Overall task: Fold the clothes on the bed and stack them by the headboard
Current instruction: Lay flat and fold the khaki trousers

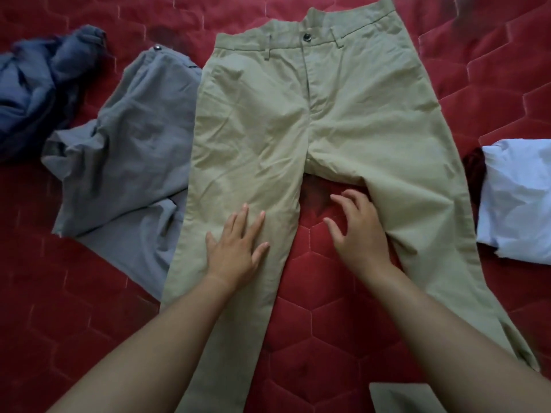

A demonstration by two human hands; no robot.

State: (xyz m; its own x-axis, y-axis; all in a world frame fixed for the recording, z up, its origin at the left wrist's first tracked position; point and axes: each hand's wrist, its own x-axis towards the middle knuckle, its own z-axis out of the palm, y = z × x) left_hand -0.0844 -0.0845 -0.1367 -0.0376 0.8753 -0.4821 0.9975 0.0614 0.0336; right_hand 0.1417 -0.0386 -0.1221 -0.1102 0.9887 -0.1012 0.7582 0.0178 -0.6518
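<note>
Centrally, khaki trousers [313, 114] lay spread on a red bed [492, 70]; the left hand [238, 248] pressed flat on one leg, the right hand [357, 231] open beside the other.

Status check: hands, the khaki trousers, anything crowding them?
Left hand flat on one leg of the khaki trousers; right hand open by the other leg's inner edge, holding nothing. Trousers spread flat, unfolded. Grey trousers touch their side.
</note>
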